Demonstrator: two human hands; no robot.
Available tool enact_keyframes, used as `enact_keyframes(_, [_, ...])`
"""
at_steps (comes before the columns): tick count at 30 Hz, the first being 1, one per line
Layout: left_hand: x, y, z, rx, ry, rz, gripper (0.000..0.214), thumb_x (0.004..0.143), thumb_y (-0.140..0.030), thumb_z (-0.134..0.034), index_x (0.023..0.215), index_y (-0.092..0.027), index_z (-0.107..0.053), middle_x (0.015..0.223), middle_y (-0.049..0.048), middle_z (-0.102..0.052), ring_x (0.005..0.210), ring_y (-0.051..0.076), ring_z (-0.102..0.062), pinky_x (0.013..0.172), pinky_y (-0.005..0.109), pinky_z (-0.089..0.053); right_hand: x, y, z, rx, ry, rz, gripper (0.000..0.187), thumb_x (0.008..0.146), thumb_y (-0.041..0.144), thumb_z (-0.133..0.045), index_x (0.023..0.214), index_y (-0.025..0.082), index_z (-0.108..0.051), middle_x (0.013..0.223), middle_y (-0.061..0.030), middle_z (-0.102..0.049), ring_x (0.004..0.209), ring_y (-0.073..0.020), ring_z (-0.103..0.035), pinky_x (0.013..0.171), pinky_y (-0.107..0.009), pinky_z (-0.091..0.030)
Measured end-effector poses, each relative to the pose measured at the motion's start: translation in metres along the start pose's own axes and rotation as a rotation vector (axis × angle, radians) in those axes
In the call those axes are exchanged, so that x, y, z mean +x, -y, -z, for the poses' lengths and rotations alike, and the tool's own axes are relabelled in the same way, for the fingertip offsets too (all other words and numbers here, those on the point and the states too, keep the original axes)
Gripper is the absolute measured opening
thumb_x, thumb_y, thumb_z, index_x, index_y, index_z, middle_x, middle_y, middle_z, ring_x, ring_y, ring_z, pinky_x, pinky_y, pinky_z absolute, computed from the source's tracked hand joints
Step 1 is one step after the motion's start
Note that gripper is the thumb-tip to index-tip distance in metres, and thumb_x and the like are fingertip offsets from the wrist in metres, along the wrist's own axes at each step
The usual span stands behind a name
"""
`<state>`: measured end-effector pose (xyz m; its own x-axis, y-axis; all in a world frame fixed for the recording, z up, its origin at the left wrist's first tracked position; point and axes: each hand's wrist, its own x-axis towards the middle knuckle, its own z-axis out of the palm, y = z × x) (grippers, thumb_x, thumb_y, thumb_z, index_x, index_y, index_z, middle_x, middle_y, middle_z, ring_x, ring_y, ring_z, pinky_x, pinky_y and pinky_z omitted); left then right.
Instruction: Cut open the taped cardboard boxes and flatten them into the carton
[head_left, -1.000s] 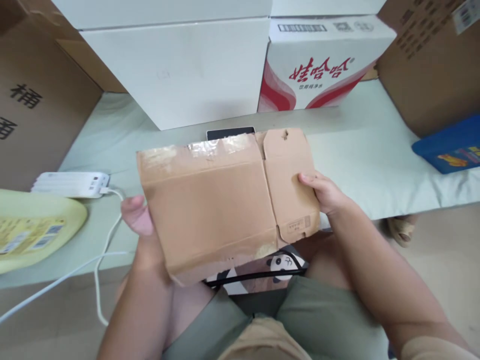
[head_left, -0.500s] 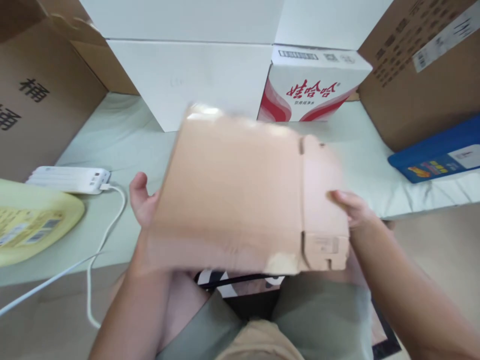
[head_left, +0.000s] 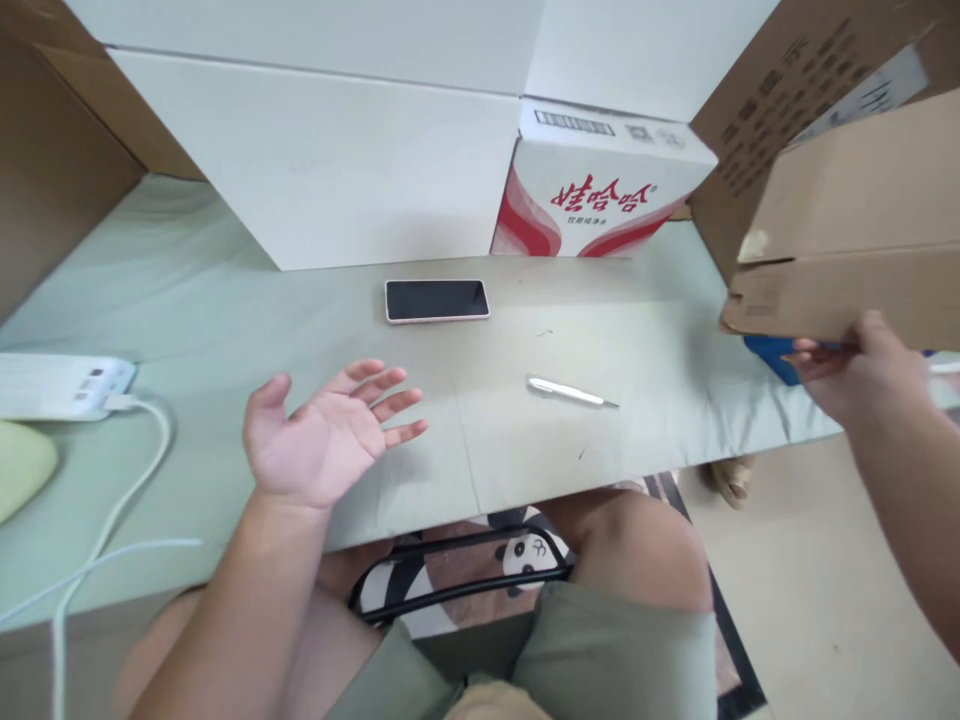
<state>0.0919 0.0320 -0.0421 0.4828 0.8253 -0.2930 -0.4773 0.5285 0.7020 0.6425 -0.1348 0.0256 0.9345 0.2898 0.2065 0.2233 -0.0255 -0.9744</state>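
My left hand [head_left: 326,440] is palm up over the cloth-covered surface with its fingers spread and nothing in it. At the right, my right hand [head_left: 866,370] grips the lower edge of a flattened brown cardboard box [head_left: 847,240], which runs out of view. Beyond the left hand lies a smartphone [head_left: 437,300] with a dark screen. A white pen-shaped tool [head_left: 570,391] with a thin pointed tip rests on the cloth between the two hands.
White boxes [head_left: 322,160] stand at the back, beside a red and white printed carton [head_left: 600,195]. A white power bank [head_left: 64,387] with a plugged-in cable [head_left: 142,480] lies at the left. Behind the cardboard are a large brown carton [head_left: 739,140] and a blue packet [head_left: 772,358].
The cardboard has swung from in front of me to the far right in my right hand. My left hand is apart from it. The phone and pen-shaped tool have come into sight.
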Motion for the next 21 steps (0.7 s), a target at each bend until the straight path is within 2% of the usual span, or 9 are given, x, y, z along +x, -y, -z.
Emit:
enact_keyframes(2, [0.004, 0.002, 0.001, 0.0, -0.023, 0.015, 0.059, 0.063, -0.076, -0.07, 0.089, -0.023, -0.078, 0.106, 0.0177, -0.076, 0.095, 0.042, -0.071, 0.074, 0.064, -0.063, 0.024, -0.006, -0.03, -0.039, -0.031, -0.084, 0.045, 0.077, 0.029, -0.087, 0.055, 0.025, -0.048, 0.043, 0.0031, -0.049, 0.036, -0.0091, -0.048, 0.042, -0.036, -0.032])
enact_keyframes(5, [0.009, 0.004, 0.001, 0.015, -0.048, 0.032, 0.059, 0.058, -0.075, -0.075, 0.082, -0.022, -0.08, 0.099, 0.0157, -0.076, 0.084, 0.037, -0.072, 0.066, 0.058, -0.066, 0.058, -0.003, -0.083, -0.076, -0.054, -0.148, 0.039, 0.09, 0.012, -0.068, 0.062, 0.024, -0.044, 0.047, 0.0064, -0.05, 0.038, -0.0051, -0.051, 0.045, -0.033, -0.037])
enact_keyframes(7, [0.012, 0.004, 0.001, 0.03, -0.075, 0.026, 0.06, 0.055, -0.075, -0.075, 0.079, -0.021, -0.082, 0.093, 0.0145, -0.075, 0.077, 0.035, -0.072, 0.062, 0.056, -0.066, 0.078, 0.0, -0.117, -0.099, -0.013, -0.173, 0.041, 0.09, -0.001, -0.058, 0.062, 0.022, -0.039, 0.054, 0.0063, -0.056, 0.048, -0.004, -0.059, 0.053, -0.031, -0.044])
enact_keyframes(9, [0.015, 0.004, 0.002, 0.051, -0.098, 0.015, 0.061, 0.054, -0.076, -0.074, 0.078, -0.02, -0.082, 0.088, 0.0141, -0.074, 0.072, 0.034, -0.071, 0.059, 0.054, -0.067, 0.092, -0.001, -0.145, -0.142, 0.077, -0.222, 0.04, 0.093, -0.004, -0.051, 0.062, 0.02, -0.043, 0.068, 0.0, -0.066, 0.063, -0.0076, -0.07, 0.06, -0.032, -0.049])
enact_keyframes(11, [0.017, 0.004, 0.002, 0.065, -0.104, 0.005, 0.061, 0.055, -0.077, -0.074, 0.077, -0.02, -0.083, 0.087, 0.0141, -0.074, 0.07, 0.032, -0.071, 0.059, 0.053, -0.067, 0.093, -0.009, -0.161, -0.19, 0.193, -0.278, 0.037, 0.097, -0.001, -0.047, 0.066, 0.018, -0.05, 0.081, -0.0083, -0.072, 0.072, -0.0128, -0.075, 0.065, -0.034, -0.052])
enact_keyframes(13, [0.019, 0.004, 0.003, 0.063, -0.087, -0.001, 0.061, 0.055, -0.076, -0.074, 0.078, -0.02, -0.083, 0.087, 0.0139, -0.075, 0.069, 0.032, -0.071, 0.06, 0.052, -0.068, 0.081, -0.021, -0.165, -0.226, 0.296, -0.324, 0.03, 0.098, 0.001, -0.05, 0.072, 0.017, -0.053, 0.084, -0.012, -0.074, 0.073, -0.0166, -0.077, 0.068, -0.038, -0.055])
enact_keyframes(16, [0.016, 0.001, 0.005, 0.053, -0.032, 0.001, 0.059, 0.057, -0.075, -0.075, 0.079, -0.021, -0.084, 0.087, 0.0133, -0.076, 0.07, 0.031, -0.072, 0.061, 0.049, -0.068, 0.047, -0.034, -0.154, -0.255, 0.405, -0.384, 0.022, 0.096, 0.004, -0.059, 0.08, 0.019, -0.055, 0.079, -0.011, -0.074, 0.069, -0.018, -0.078, 0.073, -0.039, -0.06])
enact_keyframes(18, [0.011, -0.002, 0.006, 0.035, 0.003, -0.018, 0.058, 0.059, -0.074, -0.076, 0.08, -0.021, -0.084, 0.087, 0.0124, -0.076, 0.071, 0.03, -0.073, 0.063, 0.046, -0.068, 0.02, -0.031, -0.143, -0.26, 0.469, -0.412, 0.016, 0.096, 0.006, -0.061, 0.086, 0.018, -0.059, 0.081, -0.0115, -0.076, 0.069, -0.0177, -0.078, 0.075, -0.036, -0.062])
enact_keyframes(21, [0.0, -0.009, 0.008, -0.03, 0.059, -0.05, 0.054, 0.063, -0.069, -0.078, 0.085, -0.019, -0.084, 0.088, 0.0098, -0.077, 0.075, 0.027, -0.074, 0.07, 0.044, -0.069, -0.017, -0.009, -0.134, -0.25, 0.578, -0.418, 0.008, 0.097, 0.012, -0.061, 0.099, 0.018, -0.065, 0.095, -0.0114, -0.079, 0.078, -0.0169, -0.08, 0.077, -0.031, -0.065])
